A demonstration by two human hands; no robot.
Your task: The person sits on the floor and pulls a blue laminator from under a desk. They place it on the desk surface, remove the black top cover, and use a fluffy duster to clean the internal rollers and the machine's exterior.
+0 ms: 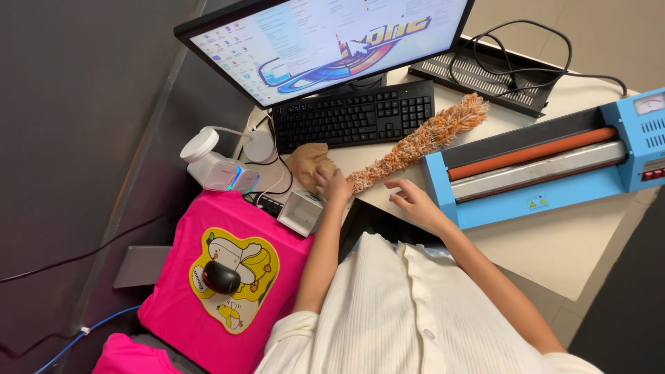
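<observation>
An orange and white fluffy duster (424, 138) lies slantwise on the pale desk (554, 242), from the keyboard's right end down to my left hand. My left hand (334, 185) grips the duster's lower end, beside a crumpled tan cloth (309, 161). My right hand (413, 201) rests on the desk with fingers spread, just in front of the blue roller machine (547, 166), holding nothing.
A black keyboard (353, 114) sits under a lit monitor (325, 41). A pink shirt (228, 277) with a yellow print and a black mouse (220, 277) lies at the left. Near it stand a small white box (300, 212), a white gadget (216, 166) and cables. A black slotted unit (485, 73) sits behind.
</observation>
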